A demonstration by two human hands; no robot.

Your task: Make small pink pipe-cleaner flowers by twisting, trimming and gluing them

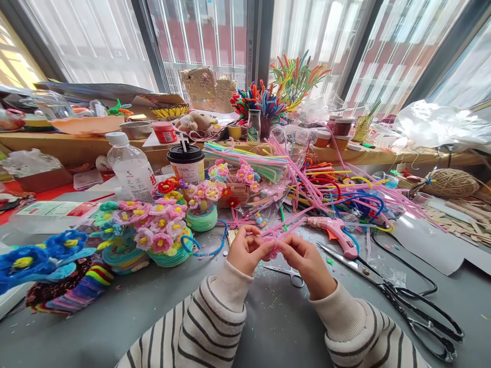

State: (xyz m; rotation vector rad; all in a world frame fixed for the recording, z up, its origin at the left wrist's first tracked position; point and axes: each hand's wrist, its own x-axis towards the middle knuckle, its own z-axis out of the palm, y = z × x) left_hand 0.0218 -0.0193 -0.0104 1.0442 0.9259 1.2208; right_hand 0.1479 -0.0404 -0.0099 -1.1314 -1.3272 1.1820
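Note:
Both of my hands meet over the grey table (276, 327), pinching a pink pipe cleaner (274, 241) bent into a small fuzzy shape between them. My left hand (245, 250) grips its left side with closed fingers. Closed around the right side is my right hand (307, 261), and a pink strand runs up and right from the fingers. Striped cream sleeves cover both wrists. Small silver scissors (288, 273) lie on the table just under my hands.
Pipe-cleaner flower pots (165, 239) and blue flowers (42, 255) crowd the left. A pink glue gun (337, 232), large black scissors (414, 306), loose pipe cleaners (326, 189), a lidded cup (186, 163), a plastic bottle (129, 168) and a twine ball (448, 183) stand around.

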